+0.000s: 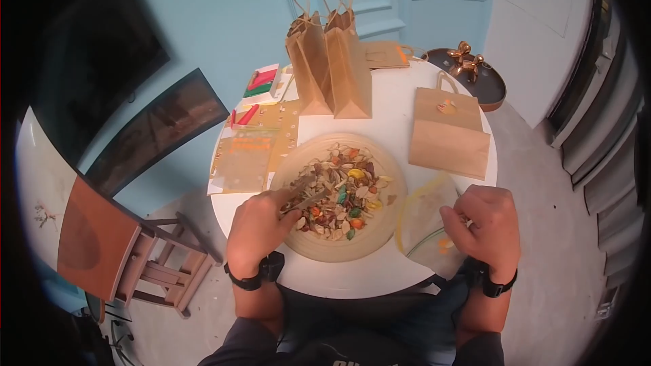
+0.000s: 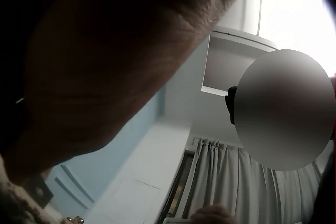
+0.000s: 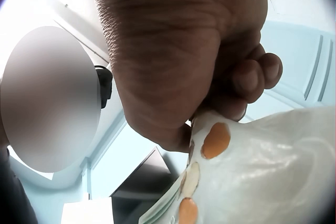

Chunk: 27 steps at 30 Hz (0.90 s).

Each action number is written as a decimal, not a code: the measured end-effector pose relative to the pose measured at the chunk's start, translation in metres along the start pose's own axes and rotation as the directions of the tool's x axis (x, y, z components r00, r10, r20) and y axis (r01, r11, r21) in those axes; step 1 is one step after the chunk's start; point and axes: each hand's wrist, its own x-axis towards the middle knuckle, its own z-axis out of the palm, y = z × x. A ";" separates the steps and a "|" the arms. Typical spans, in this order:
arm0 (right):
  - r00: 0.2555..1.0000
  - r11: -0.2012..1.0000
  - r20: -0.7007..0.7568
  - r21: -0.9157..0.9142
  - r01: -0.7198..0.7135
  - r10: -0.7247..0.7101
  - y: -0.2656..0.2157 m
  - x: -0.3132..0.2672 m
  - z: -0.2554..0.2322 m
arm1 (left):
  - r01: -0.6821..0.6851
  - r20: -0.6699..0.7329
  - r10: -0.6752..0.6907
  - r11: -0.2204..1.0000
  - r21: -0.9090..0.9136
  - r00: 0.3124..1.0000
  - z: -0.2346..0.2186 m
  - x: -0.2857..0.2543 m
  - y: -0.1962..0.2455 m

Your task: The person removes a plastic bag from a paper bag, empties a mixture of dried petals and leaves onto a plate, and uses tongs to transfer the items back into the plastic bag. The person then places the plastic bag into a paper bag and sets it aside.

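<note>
A round pale tray (image 1: 319, 249) holds a heap of mixed dried petals and flakes (image 1: 339, 210) with yellow, orange and green bits. Over the tray's left side, my left hand (image 1: 256, 227) pinches tongs (image 1: 313, 200), whose two slim arms reach into the heap. My right hand (image 1: 483, 222) grips the edge of a clear plastic bag (image 1: 426, 217) with a yellow border and green line, beside the tray's right edge. A few orange pieces (image 3: 216, 140) and a pale one show at the bag in the right wrist view. The left wrist view shows my palm, not its fingertips.
Two upright brown paper bags (image 1: 349, 74) stand behind the tray. Another paper bag (image 1: 449, 135) lies at the right. Flat packets (image 1: 244, 159) and a box with pink and green items (image 1: 261, 83) lie at the left. A stool (image 1: 166, 264) stands left of the table.
</note>
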 end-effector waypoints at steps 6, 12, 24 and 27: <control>0.999 0.999 0.030 0.035 -0.027 0.026 -0.002 0.002 0.001 | -0.058 0.067 0.057 0.998 0.018 0.996 0.011 -0.006 0.011; 0.999 0.999 0.037 0.038 -0.015 0.014 -0.005 0.005 0.002 | -0.218 0.101 0.211 0.975 0.054 0.972 0.025 -0.018 0.034; 0.998 0.999 0.064 0.037 -0.030 0.027 -0.008 0.005 0.005 | -0.067 0.058 0.060 0.990 0.128 0.997 0.031 -0.005 0.018; 0.997 0.999 0.068 0.042 -0.028 0.025 -0.009 0.006 0.008 | -0.055 0.079 0.047 0.993 0.104 0.996 0.034 -0.001 0.014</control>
